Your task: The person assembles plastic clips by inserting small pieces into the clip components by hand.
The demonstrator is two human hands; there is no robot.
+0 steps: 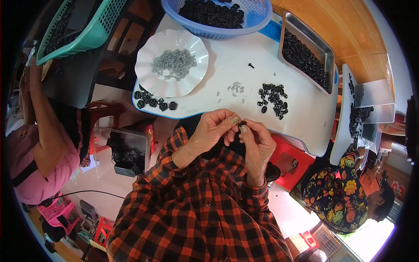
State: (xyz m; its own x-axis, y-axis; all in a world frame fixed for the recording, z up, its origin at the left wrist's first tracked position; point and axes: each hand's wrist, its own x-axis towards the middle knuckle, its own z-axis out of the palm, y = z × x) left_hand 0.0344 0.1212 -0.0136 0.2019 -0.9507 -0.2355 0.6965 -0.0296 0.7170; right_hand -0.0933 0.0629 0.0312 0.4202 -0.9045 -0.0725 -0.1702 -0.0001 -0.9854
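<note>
Your left hand [214, 127] and right hand [257, 142] meet at the near edge of the counter [227, 70], above your lap. Between them you hold one small black part [242, 124]. The fingers of both hands are pinched narrow on it, thumbs and forefingers touching or almost touching. Whether a second piece is being pressed into the part cannot be told; your fingertips hide it.

Hazards at this position:

1. Dropping. The part sits over the gap between counter and lap, not over the counter. If the pinch slips, the part probably falls onto your checked shirt or down toward the floor, where it would be hard to find.

2. Misalignment. The part is small and mostly covered. If you press while it is tilted, it may seat crooked or spring out sideways.

3. Mixing stock. A loose pile of black parts [273, 99] lies just beyond your right hand, a few small grey pieces [235, 87] lie beyond your left, and a row of black rings [155, 101] sits at the left edge beside the white plate [171, 61] of grey pieces. A careless forward reach could sweep these together or push the rings off the edge.

4. Crowding. The steel tray [307, 52] on the right and the blue basket [218, 17] at the far side are both full; knocking either could spill its contents.
</note>
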